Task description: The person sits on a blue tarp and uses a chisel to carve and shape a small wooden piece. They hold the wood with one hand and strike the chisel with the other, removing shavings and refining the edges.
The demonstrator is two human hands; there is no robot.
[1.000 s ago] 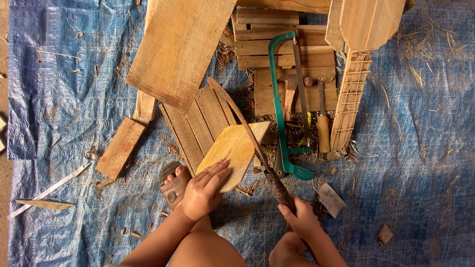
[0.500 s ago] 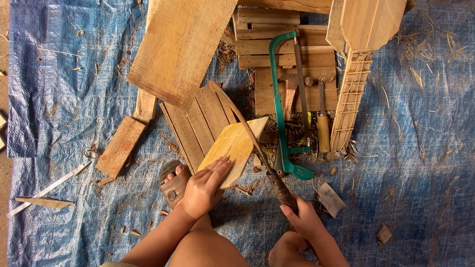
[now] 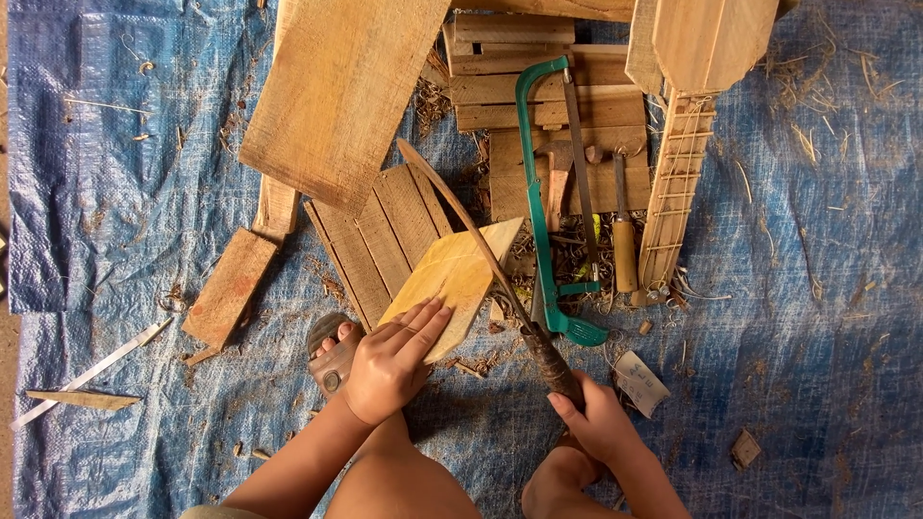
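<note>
Setting was an informal woodworking spot on the ground: blue tarp [image 3: 115, 144] spread as floor, littered with shavings [image 3: 577, 255], rough planks [image 3: 336, 86], a green hacksaw [image 3: 543, 192] and a chisel [image 3: 624, 240].

A small board [image 3: 457, 274] is lying on a slatted panel [image 3: 380, 235], with a long blade [image 3: 461, 221] crossing it; a hacksaw [image 3: 548, 192] is lying just right, a chisel [image 3: 623, 245] beyond it.
</note>
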